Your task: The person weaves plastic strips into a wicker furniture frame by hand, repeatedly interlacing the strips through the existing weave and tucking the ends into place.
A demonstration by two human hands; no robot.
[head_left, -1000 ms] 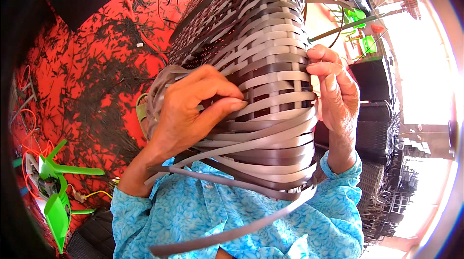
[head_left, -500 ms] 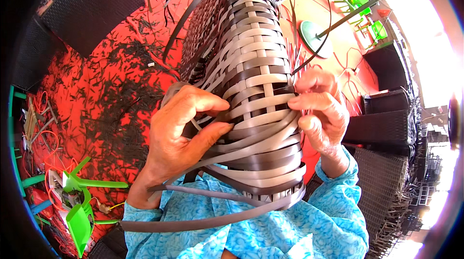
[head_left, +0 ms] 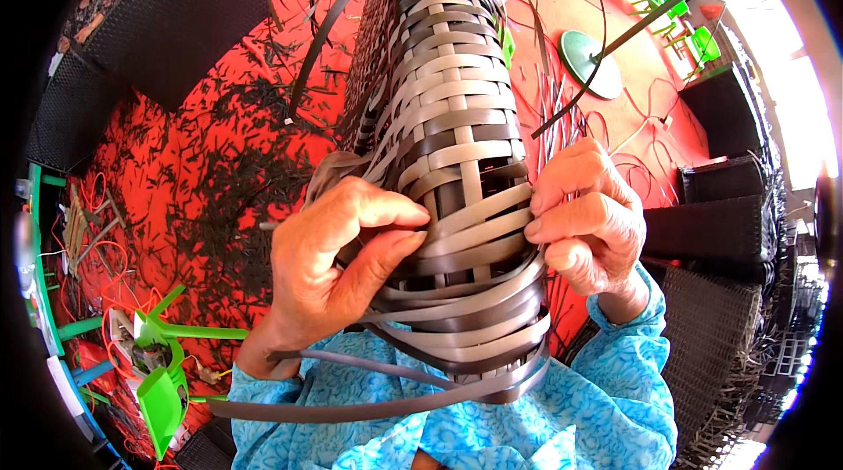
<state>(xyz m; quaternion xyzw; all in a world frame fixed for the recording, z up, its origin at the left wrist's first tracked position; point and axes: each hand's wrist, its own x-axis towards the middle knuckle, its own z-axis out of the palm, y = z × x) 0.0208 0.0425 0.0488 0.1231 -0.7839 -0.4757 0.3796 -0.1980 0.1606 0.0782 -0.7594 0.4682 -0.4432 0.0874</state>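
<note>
A long woven piece (head_left: 465, 66) of flat beige, grey and dark brown strips runs from my lap away from me. At its left edge my left hand (head_left: 329, 246) bends its thumb and index finger together on a pale flat strip (head_left: 479, 229). On the right edge, the fingertips of my right hand (head_left: 593, 220) press together at the ends of the same pale strips. Dark gaps show between some crosswise strips near my hands. Loose grey strips (head_left: 474, 299) loop across the near end, and a long brown strip (head_left: 351, 410) curves over my blue patterned garment.
Dark strip scraps (head_left: 237, 207) litter the red floor (head_left: 167, 172) on the left. A bright green plastic piece (head_left: 161, 404) lies lower left. Dark woven panels (head_left: 184, 22) stand upper left, dark woven furniture (head_left: 711, 233) on the right. Behind it is a round green base (head_left: 590, 64) with a pole.
My left thumb and index finger have drawn closer together. The pale strips between my hands sit nearer to me, with a dark gap now showing below them. The whole view has shifted slightly.
</note>
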